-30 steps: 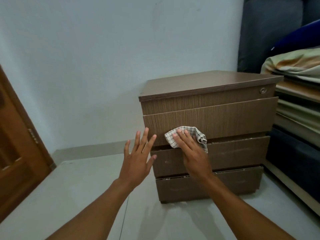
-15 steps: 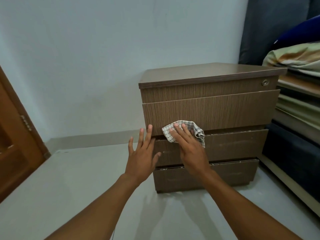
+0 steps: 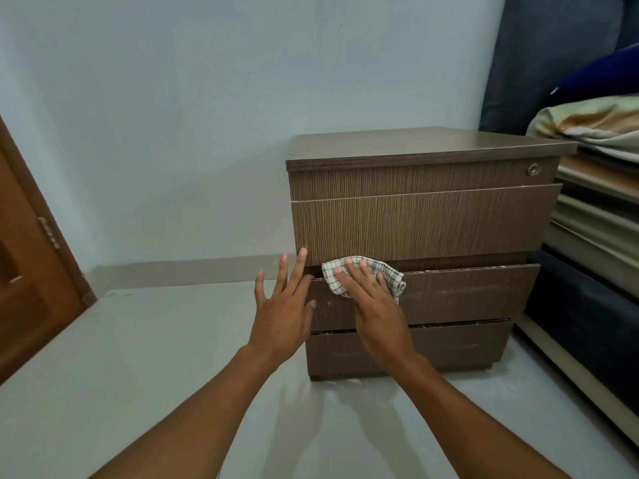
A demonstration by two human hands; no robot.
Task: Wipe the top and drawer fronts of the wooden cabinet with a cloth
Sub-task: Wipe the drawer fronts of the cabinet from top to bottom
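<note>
Two bare hands in view, both mine, both raised in front of the wooden cabinet point(image 3: 422, 216).

Item: right hand point(image 3: 375, 305). Fingers flat and extended, nothing clenched; palm presses the checked cloth point(image 3: 359, 276) against the cabinet front. Fingertips overlap the upper part of the cloth.

Item: checked cloth. White with a dark grid, bunched. Pinned at the top left of the second drawer front point(image 3: 449, 295), its upper edge at the gap under the large upper drawer front point(image 3: 420, 226).

Item: left hand point(image 3: 281, 305). Empty, fingers spread wide, holding nothing. Longest fingertips at the cabinet's left front edge, level with the bottom of the upper drawer front; whether they touch the wood I cannot tell.

Item: wooden cabinet. Dark brown, vertical grain, standing on the pale floor point(image 3: 138, 357). Flat top point(image 3: 425, 143) bare. Narrow panel beneath it carries a round keyhole lock point(image 3: 533, 170) at the right end. Below: upper drawer front, second drawer front, bottom drawer front point(image 3: 460, 347). Pale dusty marks on the second front.

Item: surroundings. Light blue wall point(image 3: 207, 115) behind. Brown wooden door point(image 3: 31, 271) with a hinge at left. Stacked folded bedding point(image 3: 594, 126) and mattresses at right, close beside the cabinet.
</note>
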